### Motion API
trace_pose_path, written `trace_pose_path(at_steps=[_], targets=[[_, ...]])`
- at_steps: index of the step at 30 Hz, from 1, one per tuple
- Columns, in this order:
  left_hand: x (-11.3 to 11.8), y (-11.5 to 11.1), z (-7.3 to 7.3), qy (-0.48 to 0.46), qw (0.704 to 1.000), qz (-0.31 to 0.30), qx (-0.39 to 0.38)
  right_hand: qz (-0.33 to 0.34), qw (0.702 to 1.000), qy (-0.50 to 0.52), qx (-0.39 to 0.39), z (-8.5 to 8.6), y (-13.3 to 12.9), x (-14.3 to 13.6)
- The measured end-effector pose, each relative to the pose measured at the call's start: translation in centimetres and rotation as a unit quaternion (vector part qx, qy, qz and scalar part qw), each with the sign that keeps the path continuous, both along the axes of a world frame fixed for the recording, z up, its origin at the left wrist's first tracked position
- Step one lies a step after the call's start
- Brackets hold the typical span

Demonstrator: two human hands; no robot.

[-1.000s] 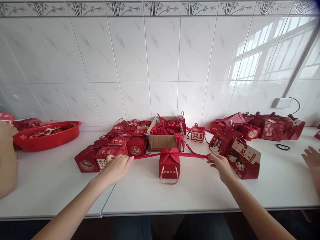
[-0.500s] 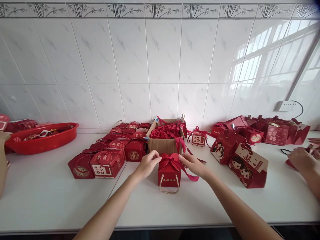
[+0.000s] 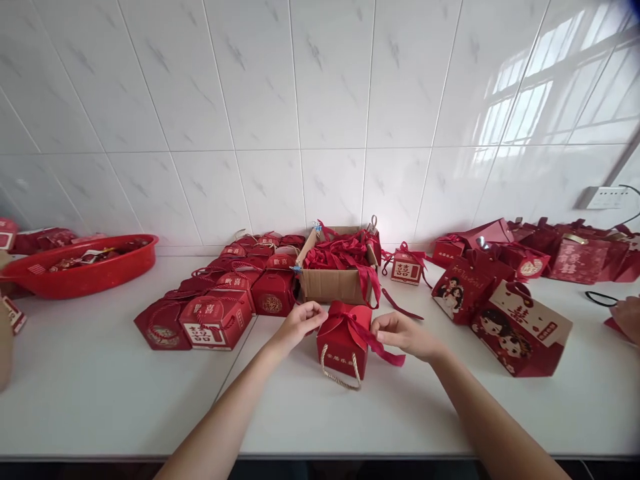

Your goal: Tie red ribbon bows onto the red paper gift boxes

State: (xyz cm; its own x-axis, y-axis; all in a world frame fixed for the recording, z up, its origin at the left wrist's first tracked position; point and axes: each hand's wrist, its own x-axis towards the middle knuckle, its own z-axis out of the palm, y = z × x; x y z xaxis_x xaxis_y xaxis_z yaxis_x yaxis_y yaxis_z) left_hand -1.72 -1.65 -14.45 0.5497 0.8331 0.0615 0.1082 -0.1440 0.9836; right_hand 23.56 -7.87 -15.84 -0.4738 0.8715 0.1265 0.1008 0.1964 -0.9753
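Note:
A small red gift box (image 3: 343,343) stands on the white table in front of me, with a rope handle hanging down its front. A red ribbon (image 3: 367,333) is tied in a bow on its top, and one end trails off to the right. My left hand (image 3: 301,323) is at the box's upper left, thumb and forefinger pinched on the bow's left loop. At the right side of the box, my right hand (image 3: 403,333) has its fingers curled together on the ribbon.
Behind the box is a cardboard box (image 3: 325,287) of red ribbons. Packed red boxes (image 3: 215,320) stand left, beside a red basin (image 3: 100,270). Illustrated gift boxes (image 3: 523,330) stand right. Another person's hand (image 3: 627,317) shows at the right edge.
The view has tilted down. The gift box has turned slightly, and my right hand has shifted from the bow's top down to the ribbon on the right. The other person's hands have moved mostly out of view.

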Motion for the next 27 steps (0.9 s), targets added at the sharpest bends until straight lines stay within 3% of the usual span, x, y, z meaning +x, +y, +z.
trace_pose_path(at_steps=[7,20,27], targets=[[0.3,-0.5,-0.1,-0.01,1.0,0.0,-0.005,-0.031,0.997,0.061,-0.019,0.7,-1.7,-1.0],[0.3,0.1,-1.2,-0.026,0.998,-0.008,-0.057,-0.09,0.978,0.141,-0.121,-1.3,-0.2,0.0],[0.3,0.3,-1.2,-0.034,0.997,0.003,-0.067,-0.119,0.974,0.152,-0.119,-1.5,0.0,0.3]])
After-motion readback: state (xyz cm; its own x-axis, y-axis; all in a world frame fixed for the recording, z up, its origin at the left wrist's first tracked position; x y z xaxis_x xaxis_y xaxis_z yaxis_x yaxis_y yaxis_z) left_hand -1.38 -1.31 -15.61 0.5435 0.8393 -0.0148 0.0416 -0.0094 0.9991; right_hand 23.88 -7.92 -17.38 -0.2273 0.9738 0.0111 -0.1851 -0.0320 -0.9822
